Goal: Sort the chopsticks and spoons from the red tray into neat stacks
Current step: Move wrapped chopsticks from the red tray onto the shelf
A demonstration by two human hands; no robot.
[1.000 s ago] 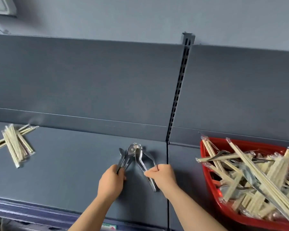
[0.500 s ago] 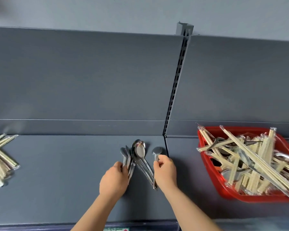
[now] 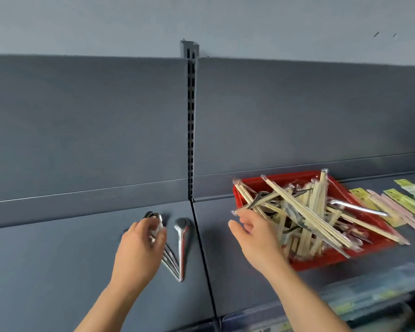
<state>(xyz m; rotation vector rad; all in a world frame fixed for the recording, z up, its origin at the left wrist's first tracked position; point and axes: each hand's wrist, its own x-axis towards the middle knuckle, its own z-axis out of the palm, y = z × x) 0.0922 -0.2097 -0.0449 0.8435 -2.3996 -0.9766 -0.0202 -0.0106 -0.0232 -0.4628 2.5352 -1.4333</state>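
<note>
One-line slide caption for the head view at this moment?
Left hand on fanned metal spoons on the grey shelf; open right hand reaches toward the red plastic tray of wrapped wooden chopsticks.

Left hand (image 3: 139,248) gripping spoons (image 3: 181,248), right hand (image 3: 254,233) loose-fingered beside red tray (image 3: 321,259) of chopsticks (image 3: 297,207)

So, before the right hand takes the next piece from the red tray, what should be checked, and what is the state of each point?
1. Free to grasp: ok. The right hand is open and empty at the red tray's edge.
2. Pieces left: ok. The tray holds piled chopsticks and a metal handle.
3. Neat stack: not ok. The spoons fan out; one spoon lies apart.
4. Steady hold: cannot tell. The left hand lies on the spoons, blurred.
5. Tray spoon free to lift: cannot tell; chopsticks cover most.
</note>
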